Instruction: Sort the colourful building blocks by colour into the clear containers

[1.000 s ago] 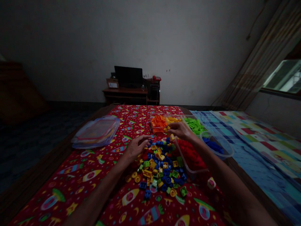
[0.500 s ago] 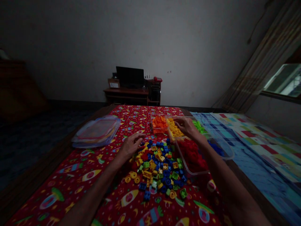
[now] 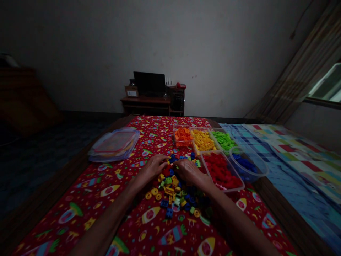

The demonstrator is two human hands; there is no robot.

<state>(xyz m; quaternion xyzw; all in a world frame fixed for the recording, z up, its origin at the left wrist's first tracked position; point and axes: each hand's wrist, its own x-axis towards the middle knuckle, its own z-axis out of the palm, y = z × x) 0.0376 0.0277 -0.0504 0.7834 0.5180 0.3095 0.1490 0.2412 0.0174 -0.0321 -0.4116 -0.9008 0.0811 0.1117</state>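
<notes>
A pile of mixed plastic bricks (image 3: 176, 192) in yellow, blue, green and red lies on a red patterned cloth (image 3: 112, 192). My left hand (image 3: 151, 169) rests at the pile's left edge with fingers curled onto the bricks. My right hand (image 3: 189, 171) lies palm down over the pile's far right part, fingers bent into the bricks. Whether either hand holds a brick is hidden. Behind the pile stand clear tubs of orange bricks (image 3: 182, 135), yellow bricks (image 3: 204, 140), green bricks (image 3: 224, 139), red bricks (image 3: 222, 170) and a round tub of blue bricks (image 3: 246, 164).
A stack of clear lids (image 3: 114, 144) lies at the far left of the cloth. A chequered mat (image 3: 293, 167) covers the surface to the right. A dark desk with a monitor (image 3: 150, 83) stands against the back wall.
My right hand has come back from over the yellow tub to the brick pile. My left hand has stayed at the pile's left edge. The camera view has shifted slightly.
</notes>
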